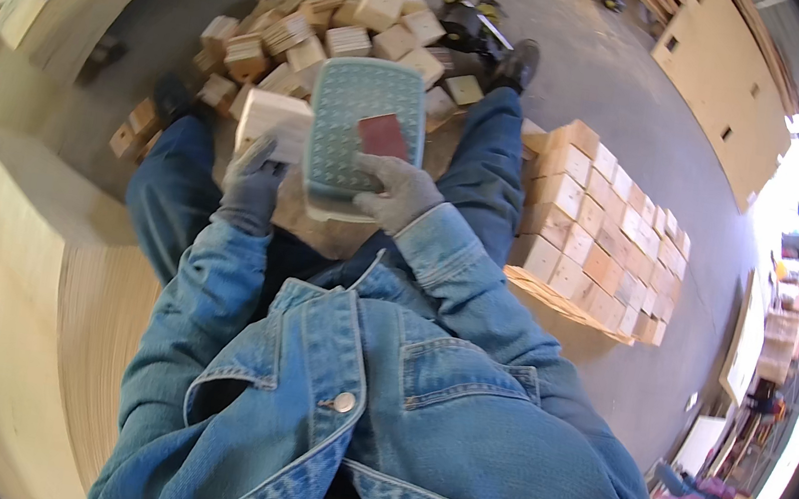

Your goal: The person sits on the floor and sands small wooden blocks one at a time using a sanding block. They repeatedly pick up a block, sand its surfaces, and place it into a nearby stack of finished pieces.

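A sanding step seems to be in hand, at left of the upper centre.
The gloved left hand (251,192) closes on the lower edge of a pale wooden block (273,118); the right hand (397,192), half curled, has a dark red sheet (384,135) above the teal stool (366,84). The next move likely calls for bringing sheet and block face together, block steady.

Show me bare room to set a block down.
Floor between the right shoe, the block stack and the big board is bare. So is the stool top beyond the red sheet. Crowded: the loose block pile beyond the stool top.
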`<move>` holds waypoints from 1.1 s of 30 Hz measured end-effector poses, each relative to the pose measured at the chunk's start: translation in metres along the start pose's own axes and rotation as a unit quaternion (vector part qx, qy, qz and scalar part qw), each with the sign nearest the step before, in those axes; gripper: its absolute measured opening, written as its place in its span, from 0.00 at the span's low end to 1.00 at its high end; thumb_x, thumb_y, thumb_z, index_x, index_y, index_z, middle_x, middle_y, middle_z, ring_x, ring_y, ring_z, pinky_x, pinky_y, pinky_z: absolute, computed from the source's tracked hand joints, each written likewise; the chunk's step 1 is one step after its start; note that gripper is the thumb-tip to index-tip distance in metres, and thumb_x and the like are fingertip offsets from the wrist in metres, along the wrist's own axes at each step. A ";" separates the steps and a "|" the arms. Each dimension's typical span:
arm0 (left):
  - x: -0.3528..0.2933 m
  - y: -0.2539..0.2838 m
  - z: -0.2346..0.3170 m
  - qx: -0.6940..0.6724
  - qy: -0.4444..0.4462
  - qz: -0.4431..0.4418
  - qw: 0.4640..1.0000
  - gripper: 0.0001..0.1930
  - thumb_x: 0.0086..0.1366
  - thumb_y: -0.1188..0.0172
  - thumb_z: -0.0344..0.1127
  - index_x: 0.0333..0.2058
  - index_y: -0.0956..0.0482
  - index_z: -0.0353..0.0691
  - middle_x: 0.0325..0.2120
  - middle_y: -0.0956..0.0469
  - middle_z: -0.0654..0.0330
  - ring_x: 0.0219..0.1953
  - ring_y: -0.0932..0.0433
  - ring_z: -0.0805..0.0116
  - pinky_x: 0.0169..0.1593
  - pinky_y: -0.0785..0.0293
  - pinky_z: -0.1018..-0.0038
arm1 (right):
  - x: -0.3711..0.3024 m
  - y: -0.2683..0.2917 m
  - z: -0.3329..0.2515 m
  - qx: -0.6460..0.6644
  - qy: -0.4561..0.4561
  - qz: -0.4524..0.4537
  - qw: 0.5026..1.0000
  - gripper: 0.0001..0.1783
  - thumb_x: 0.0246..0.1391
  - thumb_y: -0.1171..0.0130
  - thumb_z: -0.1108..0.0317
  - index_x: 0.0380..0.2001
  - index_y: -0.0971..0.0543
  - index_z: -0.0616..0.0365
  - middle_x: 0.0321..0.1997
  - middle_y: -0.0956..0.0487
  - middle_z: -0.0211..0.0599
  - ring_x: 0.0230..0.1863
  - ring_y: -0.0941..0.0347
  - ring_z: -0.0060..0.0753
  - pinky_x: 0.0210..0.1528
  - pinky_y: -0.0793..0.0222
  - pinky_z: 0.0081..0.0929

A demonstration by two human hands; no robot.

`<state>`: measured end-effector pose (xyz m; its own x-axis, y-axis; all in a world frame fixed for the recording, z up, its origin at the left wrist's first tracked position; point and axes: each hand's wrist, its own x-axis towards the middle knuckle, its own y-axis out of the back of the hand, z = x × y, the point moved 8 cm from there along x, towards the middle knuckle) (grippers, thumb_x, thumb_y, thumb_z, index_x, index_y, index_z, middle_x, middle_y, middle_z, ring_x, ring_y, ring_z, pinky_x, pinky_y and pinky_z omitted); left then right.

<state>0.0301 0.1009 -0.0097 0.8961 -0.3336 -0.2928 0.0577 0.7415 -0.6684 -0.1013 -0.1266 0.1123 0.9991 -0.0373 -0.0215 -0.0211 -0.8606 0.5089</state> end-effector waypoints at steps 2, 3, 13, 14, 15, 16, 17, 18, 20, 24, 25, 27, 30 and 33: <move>-0.014 -0.033 0.005 0.011 0.024 -0.022 0.999 0.24 0.72 0.36 0.37 0.63 0.25 0.32 0.57 0.20 0.52 0.60 0.21 0.54 0.67 0.26 0.57 | 0.001 0.016 -0.014 -0.040 -0.006 0.007 0.999 0.41 0.49 0.21 0.62 0.67 0.25 0.59 0.59 0.19 0.53 0.62 0.21 0.51 0.67 0.26 0.40; -0.018 -0.045 0.007 0.022 0.021 -0.068 0.997 0.26 0.71 0.34 0.37 0.63 0.26 0.30 0.58 0.20 0.51 0.60 0.21 0.54 0.67 0.26 0.57 | 0.002 0.017 -0.017 -0.039 0.012 0.026 0.999 0.44 0.48 0.20 0.60 0.68 0.26 0.58 0.61 0.20 0.54 0.64 0.23 0.53 0.68 0.28 0.41; -0.049 -0.107 -0.014 0.124 0.094 -0.262 0.952 0.44 0.58 0.22 0.41 0.69 0.33 0.31 0.61 0.23 0.52 0.63 0.24 0.56 0.69 0.29 0.61 | 0.002 0.015 -0.023 -0.094 0.001 -0.018 0.995 0.68 0.36 0.16 0.40 0.77 0.40 0.55 0.78 0.36 0.52 0.77 0.40 0.62 0.77 0.44 0.50; -0.053 -0.108 -0.011 0.126 0.103 -0.278 0.947 0.45 0.57 0.23 0.39 0.70 0.35 0.33 0.62 0.24 0.53 0.65 0.26 0.56 0.71 0.31 0.61 | 0.002 0.010 -0.026 -0.110 -0.002 -0.030 0.993 0.68 0.36 0.16 0.41 0.77 0.40 0.55 0.78 0.36 0.53 0.77 0.41 0.62 0.78 0.45 0.50; -0.051 -0.104 -0.011 0.141 0.091 -0.261 0.951 0.47 0.56 0.22 0.39 0.71 0.36 0.33 0.61 0.23 0.53 0.64 0.25 0.57 0.69 0.29 0.62 | 0.003 0.010 -0.025 -0.108 0.003 -0.018 0.994 0.68 0.36 0.16 0.41 0.77 0.40 0.56 0.78 0.36 0.53 0.77 0.41 0.62 0.78 0.45 0.50; -0.050 -0.103 -0.013 0.149 0.098 -0.255 0.950 0.47 0.56 0.22 0.39 0.71 0.36 0.33 0.61 0.23 0.54 0.63 0.24 0.58 0.68 0.29 0.63 | 0.002 0.011 -0.019 -0.105 0.009 -0.007 0.994 0.68 0.36 0.16 0.42 0.77 0.40 0.56 0.77 0.36 0.53 0.77 0.41 0.61 0.78 0.46 0.49; -0.049 -0.101 -0.015 0.157 0.105 -0.247 0.951 0.46 0.56 0.22 0.39 0.70 0.35 0.33 0.60 0.23 0.54 0.62 0.24 0.59 0.68 0.28 0.63 | 0.000 0.011 -0.015 -0.101 0.014 0.002 0.995 0.69 0.36 0.16 0.42 0.77 0.40 0.56 0.77 0.36 0.53 0.77 0.41 0.61 0.79 0.47 0.49; -0.048 -0.098 -0.014 0.166 0.110 -0.236 0.951 0.46 0.56 0.22 0.39 0.70 0.35 0.33 0.60 0.23 0.54 0.62 0.24 0.59 0.67 0.27 0.64 | 0.000 0.014 -0.017 -0.089 0.022 0.014 0.996 0.69 0.36 0.16 0.43 0.77 0.40 0.56 0.77 0.35 0.54 0.77 0.41 0.62 0.79 0.48 0.47; -0.047 -0.104 -0.014 0.171 0.103 -0.254 0.946 0.48 0.54 0.19 0.42 0.70 0.35 0.32 0.59 0.22 0.54 0.61 0.23 0.60 0.66 0.27 0.65 | -0.001 0.020 -0.020 -0.094 0.003 0.017 0.995 0.69 0.35 0.15 0.43 0.77 0.39 0.58 0.77 0.35 0.55 0.76 0.40 0.63 0.79 0.47 0.48; -0.050 -0.106 -0.013 0.160 0.121 -0.248 0.948 0.57 0.47 0.14 0.45 0.71 0.38 0.33 0.61 0.24 0.53 0.63 0.25 0.58 0.67 0.27 0.64 | 0.002 0.017 -0.018 -0.082 -0.023 0.004 0.996 0.70 0.34 0.14 0.42 0.76 0.39 0.59 0.76 0.34 0.55 0.76 0.38 0.62 0.78 0.43 0.46; -0.050 -0.106 -0.014 0.159 0.128 -0.249 0.947 0.58 0.46 0.13 0.45 0.71 0.38 0.33 0.61 0.24 0.52 0.63 0.25 0.58 0.68 0.28 0.64 | 0.003 0.016 -0.019 -0.100 -0.023 0.006 0.995 0.70 0.34 0.13 0.42 0.76 0.39 0.59 0.75 0.33 0.56 0.75 0.37 0.61 0.77 0.41 0.45; -0.051 -0.107 -0.014 0.147 0.138 -0.249 0.947 0.59 0.44 0.12 0.46 0.71 0.38 0.33 0.62 0.24 0.52 0.64 0.25 0.57 0.68 0.28 0.63 | 0.004 0.016 -0.018 -0.099 -0.026 0.010 0.995 0.72 0.32 0.13 0.42 0.76 0.39 0.59 0.75 0.32 0.57 0.75 0.36 0.61 0.77 0.39 0.44; -0.052 -0.111 -0.015 0.148 0.139 -0.260 0.944 0.61 0.43 0.12 0.48 0.71 0.38 0.34 0.62 0.24 0.52 0.65 0.26 0.57 0.69 0.29 0.63 | 0.006 0.016 -0.014 -0.037 -0.025 0.015 0.999 0.73 0.29 0.12 0.41 0.76 0.39 0.60 0.74 0.32 0.58 0.73 0.36 0.64 0.77 0.40 0.46; -0.055 -0.119 -0.013 0.158 0.131 -0.273 0.940 0.61 0.44 0.12 0.50 0.72 0.38 0.33 0.62 0.24 0.52 0.65 0.26 0.58 0.68 0.28 0.64 | 0.006 0.017 -0.014 0.006 -0.016 0.015 1.000 0.74 0.27 0.11 0.42 0.76 0.39 0.60 0.71 0.30 0.61 0.71 0.32 0.64 0.75 0.37 0.45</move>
<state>-0.0318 0.0234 0.0771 0.5582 -0.8159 -0.1505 0.6429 0.5400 -0.5432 -0.0951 -0.1342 0.1323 0.9963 -0.0796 -0.0331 -0.0525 -0.8645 0.4999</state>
